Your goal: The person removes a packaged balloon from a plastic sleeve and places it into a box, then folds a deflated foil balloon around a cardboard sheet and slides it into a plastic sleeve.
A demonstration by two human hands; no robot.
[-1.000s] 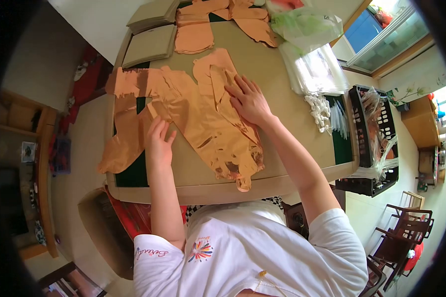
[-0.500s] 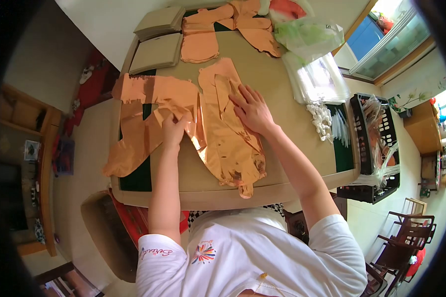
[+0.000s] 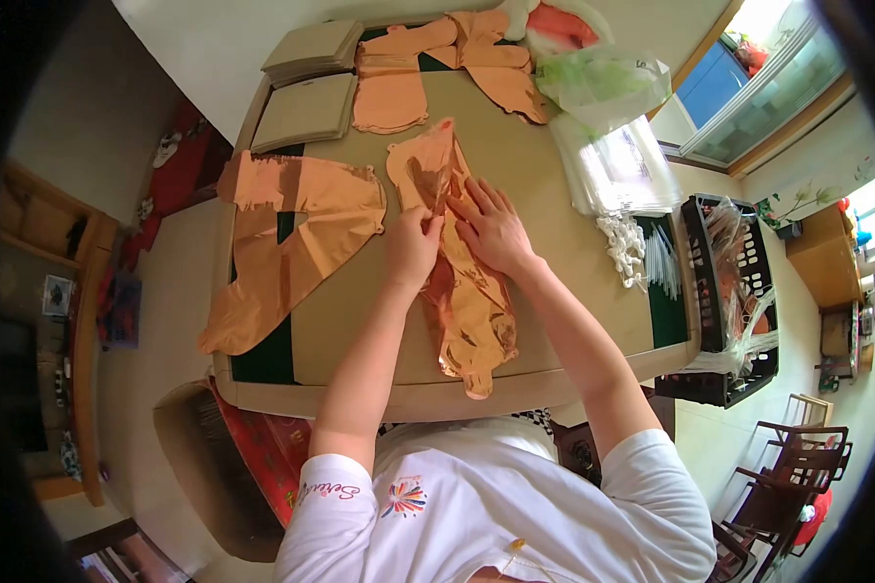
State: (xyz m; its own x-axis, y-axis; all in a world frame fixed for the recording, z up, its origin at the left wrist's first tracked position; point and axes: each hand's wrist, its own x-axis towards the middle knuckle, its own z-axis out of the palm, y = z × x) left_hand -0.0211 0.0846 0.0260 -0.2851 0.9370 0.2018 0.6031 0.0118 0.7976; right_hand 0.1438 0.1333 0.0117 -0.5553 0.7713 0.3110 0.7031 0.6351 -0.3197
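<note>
A flat rose-gold foil balloon (image 3: 474, 325) lies lengthwise before me, its sides folded inward and its tabbed end close to the table's front edge. My left hand (image 3: 414, 243) pinches the folded foil near the middle of this balloon. Just to the right, my right hand (image 3: 494, 225) rests flat on the same balloon with fingers stretched out. Another uninflated foil balloon (image 3: 301, 257), wide and angular, is spread at the left, apart from both hands.
At the back are more foil balloons (image 3: 391, 97) and stacks of brown card (image 3: 303, 107). Clear plastic bags (image 3: 624, 170), white ribbon bundles (image 3: 624, 255) and thin straws (image 3: 663, 260) lie along the right side. A black crate (image 3: 724, 374) stands beyond the table's right edge.
My left hand has moved right, carrying the balloon's left flap over, so the foil is now narrower and separate from the left balloon. My right hand stays nearly in place.
</note>
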